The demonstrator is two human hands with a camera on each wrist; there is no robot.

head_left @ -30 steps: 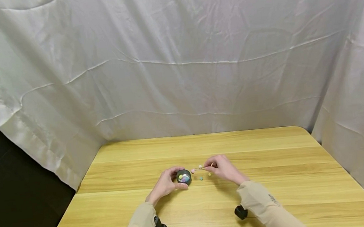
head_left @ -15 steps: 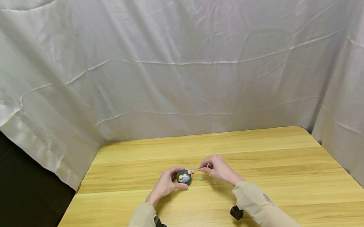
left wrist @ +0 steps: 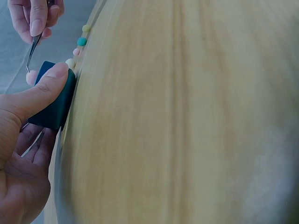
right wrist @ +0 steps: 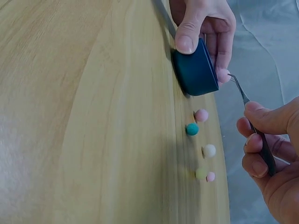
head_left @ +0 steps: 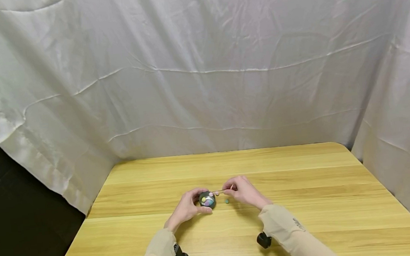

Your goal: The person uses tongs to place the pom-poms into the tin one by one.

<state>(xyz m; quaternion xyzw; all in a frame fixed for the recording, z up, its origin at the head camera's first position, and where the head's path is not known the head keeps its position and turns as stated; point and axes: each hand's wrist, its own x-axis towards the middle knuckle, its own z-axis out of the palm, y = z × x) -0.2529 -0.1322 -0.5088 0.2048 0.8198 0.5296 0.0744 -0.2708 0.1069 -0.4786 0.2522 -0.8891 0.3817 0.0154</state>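
Observation:
My left hand grips a small dark teal round bowl standing on the table, thumb on one side and fingers on the other. Several coloured balls, among them a yellow ball, lie inside the bowl in the head view. My right hand holds dark bent-tip tweezers between thumb and fingers. At the tweezers' tips a pink ball is pinched, right at the bowl's rim.
On the table to the right of the bowl lie a teal ball, a white ball, a yellow-green ball and pink balls, the larger pink one closest to the bowl. Grey curtains hang behind the wooden table.
My right hand has moved left, carrying the pink ball in the tweezers from beside the bowl to over its rim. The left hand and the bowl have stayed in place.

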